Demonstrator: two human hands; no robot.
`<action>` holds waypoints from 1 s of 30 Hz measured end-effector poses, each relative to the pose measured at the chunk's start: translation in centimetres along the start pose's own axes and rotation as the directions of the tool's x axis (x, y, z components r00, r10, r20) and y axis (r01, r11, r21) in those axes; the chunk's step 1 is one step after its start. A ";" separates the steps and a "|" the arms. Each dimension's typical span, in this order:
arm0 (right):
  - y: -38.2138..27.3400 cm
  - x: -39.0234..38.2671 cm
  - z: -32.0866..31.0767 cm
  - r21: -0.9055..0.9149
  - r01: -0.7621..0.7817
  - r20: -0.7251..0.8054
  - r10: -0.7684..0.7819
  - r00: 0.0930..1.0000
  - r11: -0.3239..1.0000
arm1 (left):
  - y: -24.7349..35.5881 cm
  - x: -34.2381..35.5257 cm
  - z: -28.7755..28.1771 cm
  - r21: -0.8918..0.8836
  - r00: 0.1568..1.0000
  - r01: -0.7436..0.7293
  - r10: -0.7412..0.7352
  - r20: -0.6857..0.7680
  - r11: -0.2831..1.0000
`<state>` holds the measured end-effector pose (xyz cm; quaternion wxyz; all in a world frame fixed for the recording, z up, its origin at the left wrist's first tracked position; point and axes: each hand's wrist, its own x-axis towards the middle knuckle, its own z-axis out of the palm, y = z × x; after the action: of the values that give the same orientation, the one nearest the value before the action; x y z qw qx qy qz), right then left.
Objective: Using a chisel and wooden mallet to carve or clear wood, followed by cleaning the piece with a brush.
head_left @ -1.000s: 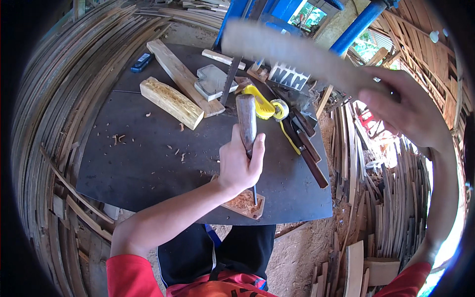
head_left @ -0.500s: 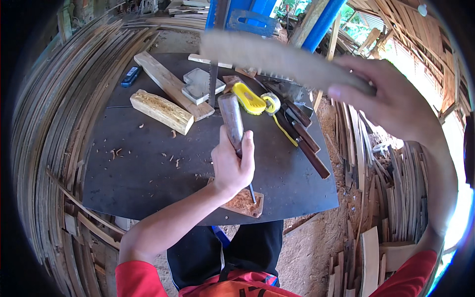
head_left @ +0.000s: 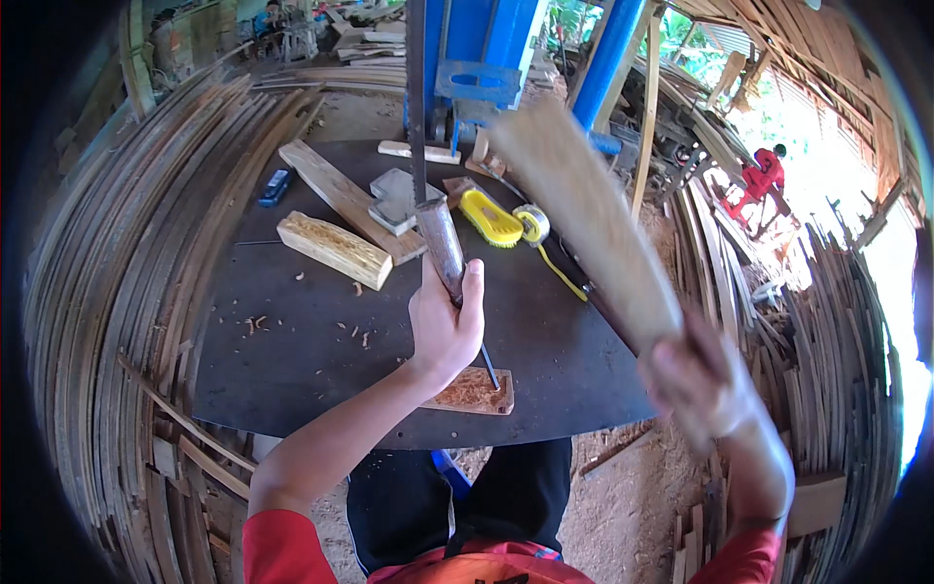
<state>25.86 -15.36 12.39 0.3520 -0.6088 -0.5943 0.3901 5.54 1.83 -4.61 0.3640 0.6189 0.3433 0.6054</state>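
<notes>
My left hand [head_left: 446,316] grips the wooden handle of a chisel [head_left: 442,238] standing tilted, its thin metal shaft reaching down onto a small wood block [head_left: 467,397] with a rough reddish carved face at the table's near edge. My right hand [head_left: 705,375], blurred by motion, is closed on a long flat wooden bat [head_left: 593,224], held slanting over the right of the table, its far end up and right of the chisel's handle.
The dark table [head_left: 282,370] bears a pale block [head_left: 334,251], a plank, grey slab, blue gadget [head_left: 274,188], yellow brush [head_left: 486,217] and tape measure [head_left: 534,223]. A blue machine [head_left: 486,49] stands behind. Wood strips flank both sides. A person in red [head_left: 764,177] is at back right.
My right hand has swung the bat down and left, turning it from nearly level to steeply slanted. The chisel stays on the block. The view has shifted, showing the person at back right.
</notes>
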 end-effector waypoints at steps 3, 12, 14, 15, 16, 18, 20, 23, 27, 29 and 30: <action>5.2 -3.0 2.9 0.338 -0.155 0.043 0.149 0.988 0.928 | 1.1 1.1 -0.1 -0.051 0.986 0.101 -0.093 0.137 0.994; 13.1 0.9 9.6 0.514 -0.030 -0.002 0.036 0.999 0.857 | 4.6 -2.1 -9.9 -0.121 0.919 0.319 -0.276 0.281 0.940; 13.3 1.6 9.5 0.527 0.027 -0.011 -0.025 1.000 0.850 | 4.7 -4.2 -11.1 -0.128 0.917 0.363 -0.329 0.226 0.923; 13.3 2.0 9.5 0.533 0.056 -0.010 -0.059 0.998 0.845 | 4.6 -5.4 -11.5 -0.125 0.923 0.360 -0.334 0.190 0.924; 13.3 2.1 9.2 0.520 0.026 0.036 -0.053 0.998 0.854 | 4.4 -6.6 -11.7 -0.132 0.927 0.362 -0.341 0.158 0.923; 13.7 2.4 9.5 0.525 0.044 0.030 -0.070 0.997 0.850 | 3.8 -7.9 -11.6 -0.150 0.928 0.373 -0.365 0.079 0.915; 14.2 2.5 9.8 0.531 0.033 0.036 -0.061 0.997 0.847 | 3.1 -9.0 -11.2 -0.176 0.916 0.391 -0.400 -0.014 0.903; 14.3 2.9 10.0 0.526 0.001 0.065 -0.041 0.997 0.850 | 3.0 -9.2 -10.6 -0.229 0.867 0.464 -0.492 -0.081 0.856; 14.2 2.9 10.3 0.473 -0.020 0.060 -0.009 0.998 0.881 | 3.3 -9.0 -10.5 -0.224 0.880 0.435 -0.464 -0.101 0.872; 14.7 3.0 10.4 0.460 -0.042 0.073 0.010 0.997 0.887 | 4.1 -8.7 -10.4 -0.198 0.900 0.381 -0.412 -0.145 0.903; 14.7 3.0 10.5 0.480 -0.037 0.069 0.004 0.998 0.876 | 3.9 -8.7 -10.8 -0.191 0.918 0.324 -0.356 -0.174 0.927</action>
<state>23.06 -13.38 -5.55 0.4684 -0.4956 -0.4835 0.5489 -5.62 -7.22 -5.56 0.4743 0.4528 0.4326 0.6189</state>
